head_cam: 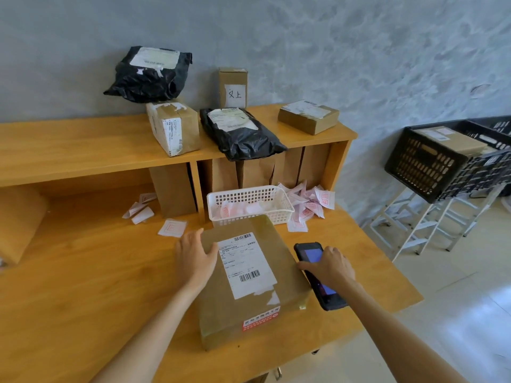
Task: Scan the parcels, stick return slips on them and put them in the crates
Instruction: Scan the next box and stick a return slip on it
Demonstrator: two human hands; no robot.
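A flat brown parcel [249,277] (white barcoded label, red sticker at its near edge) lies on the bench [83,286]. The left hand [195,254] rests on it with relaxed fingers; the right hand [329,268] grips a scanner [320,275].

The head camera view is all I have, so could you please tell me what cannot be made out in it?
- Print on the white shipping label of the brown cardboard parcel: too small and blurred.
- Middle of the black handheld scanner: hidden under the right hand.
- Contents of the black plastic crate: partly cut off by the right edge.
- Left hand: its palm is hidden.
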